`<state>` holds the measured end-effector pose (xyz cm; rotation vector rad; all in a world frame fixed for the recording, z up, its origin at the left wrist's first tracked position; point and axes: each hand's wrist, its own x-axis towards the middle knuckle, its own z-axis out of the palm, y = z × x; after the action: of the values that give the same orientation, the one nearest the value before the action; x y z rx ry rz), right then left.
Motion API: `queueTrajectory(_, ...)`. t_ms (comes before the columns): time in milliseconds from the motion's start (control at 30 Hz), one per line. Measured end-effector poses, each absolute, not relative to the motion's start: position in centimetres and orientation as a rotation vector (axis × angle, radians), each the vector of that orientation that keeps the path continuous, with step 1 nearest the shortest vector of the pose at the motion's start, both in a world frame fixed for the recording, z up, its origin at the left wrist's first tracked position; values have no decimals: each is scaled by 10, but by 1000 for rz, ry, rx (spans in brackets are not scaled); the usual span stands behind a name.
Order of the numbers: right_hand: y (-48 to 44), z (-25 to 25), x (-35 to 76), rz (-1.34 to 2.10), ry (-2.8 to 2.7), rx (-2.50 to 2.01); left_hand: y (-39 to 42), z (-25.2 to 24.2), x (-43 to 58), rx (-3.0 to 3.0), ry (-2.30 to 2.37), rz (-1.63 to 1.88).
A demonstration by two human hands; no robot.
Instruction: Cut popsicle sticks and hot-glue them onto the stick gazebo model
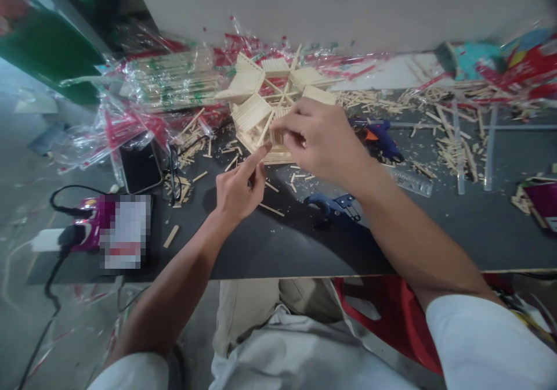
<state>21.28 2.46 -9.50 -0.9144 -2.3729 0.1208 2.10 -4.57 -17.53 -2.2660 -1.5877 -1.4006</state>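
Note:
A model built of thin wooden sticks (252, 113) stands near the back of the table, with slatted panels set around a spoked middle. My right hand (319, 137) reaches over its near right side, fingers bent together in a pinch at a small slatted part (277, 137). Whatever lies between those fingertips is hidden. From the front left, my left hand (241, 188) stretches its index finger to the model's near side, beside that small part. The other left fingers are curled, and I see nothing held in them.
Behind the model lie plastic-wrapped stick bundles (174, 79). A blue glue gun (383, 137), a clear ruler (411, 182) and a blue cutter (339, 209) lie to the right. Phones (140, 165), a purple power strip (89, 221) and cables are at left. Loose sticks (456, 146) litter the table.

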Motion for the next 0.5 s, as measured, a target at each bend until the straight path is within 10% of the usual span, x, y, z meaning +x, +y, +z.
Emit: queueTrajectory(500, 24, -99, 213, 252, -2345, -886, -46, -175, 20, -2331, -1654, -1435)
